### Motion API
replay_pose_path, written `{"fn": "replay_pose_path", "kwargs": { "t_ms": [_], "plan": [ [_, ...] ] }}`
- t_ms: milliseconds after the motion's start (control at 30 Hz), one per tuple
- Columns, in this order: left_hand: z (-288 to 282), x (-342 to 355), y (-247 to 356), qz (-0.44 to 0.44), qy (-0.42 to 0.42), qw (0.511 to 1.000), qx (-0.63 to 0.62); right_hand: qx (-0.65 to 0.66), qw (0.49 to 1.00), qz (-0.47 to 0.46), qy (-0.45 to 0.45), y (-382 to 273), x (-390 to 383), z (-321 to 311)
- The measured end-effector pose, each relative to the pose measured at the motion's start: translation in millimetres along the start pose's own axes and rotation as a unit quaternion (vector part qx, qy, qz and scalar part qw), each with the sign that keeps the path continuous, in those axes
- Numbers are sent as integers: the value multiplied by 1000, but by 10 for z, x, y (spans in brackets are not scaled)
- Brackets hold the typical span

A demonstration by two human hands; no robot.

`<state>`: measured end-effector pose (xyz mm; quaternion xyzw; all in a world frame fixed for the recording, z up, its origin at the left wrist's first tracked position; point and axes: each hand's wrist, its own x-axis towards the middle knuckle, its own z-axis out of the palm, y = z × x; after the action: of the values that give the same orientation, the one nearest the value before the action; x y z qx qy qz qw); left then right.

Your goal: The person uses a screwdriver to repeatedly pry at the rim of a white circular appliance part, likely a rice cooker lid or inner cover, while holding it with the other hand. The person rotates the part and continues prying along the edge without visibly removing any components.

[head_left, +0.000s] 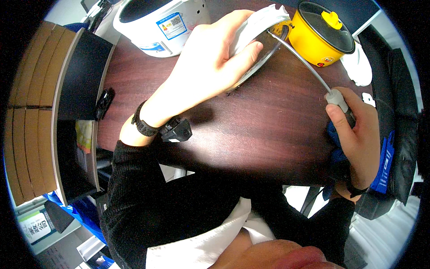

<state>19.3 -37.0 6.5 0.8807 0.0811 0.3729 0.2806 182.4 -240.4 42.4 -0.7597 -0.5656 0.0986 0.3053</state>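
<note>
My left hand (219,54) is closed round a white lid-like part (255,27) and holds it tilted above the table, thumb on its near side. Its inner side looks like shiny metal, with a dark, curved rim. In my right hand (358,130) is a screwdriver (309,67), gripped by its grey and dark handle. The long, thin shaft slants up and left, and its tip meets the part's edge near a yellowish spot; whether it sits in a screw is too small to tell. Behind my left hand stands a white rice cooker body (156,33) without a lid.
A yellow pot (309,40) with a dark lid and yellow knob stands beyond the screwdriver. White objects (358,67) lie at the right edge of the brown table (251,125). A small black item (105,103) is at the left edge, near a shelf and brown boxes (33,76).
</note>
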Motion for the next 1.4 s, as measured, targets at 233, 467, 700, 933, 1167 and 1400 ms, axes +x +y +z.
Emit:
{"fn": "replay_pose_path", "kwargs": {
  "t_ms": [233, 467, 700, 933, 1167, 1400],
  "plan": [
    [-10, -7, -50, -80, -42, 995, -48, 4, 1000, -1, -13, 29, 8, 7],
    [-97, -49, -66, -79, -20, 995, -56, -22, 999, -24, -27, -10, -9, -2],
    [-104, -6, -37, -86, -22, 994, -57, -3, 999, -38, 0, -6, -6, 26],
    [-130, -9, -57, -81, -32, 995, -43, 17, 999, -2, -27, -30, -8, 25],
    [-101, -9, -52, -81, -41, 994, -55, 22, 994, 77, -76, -76, -12, -48],
    [-112, -11, -73, -58, -36, 997, -28, -12, 997, 53, -59, -57, -32, -24]
  ]
}}
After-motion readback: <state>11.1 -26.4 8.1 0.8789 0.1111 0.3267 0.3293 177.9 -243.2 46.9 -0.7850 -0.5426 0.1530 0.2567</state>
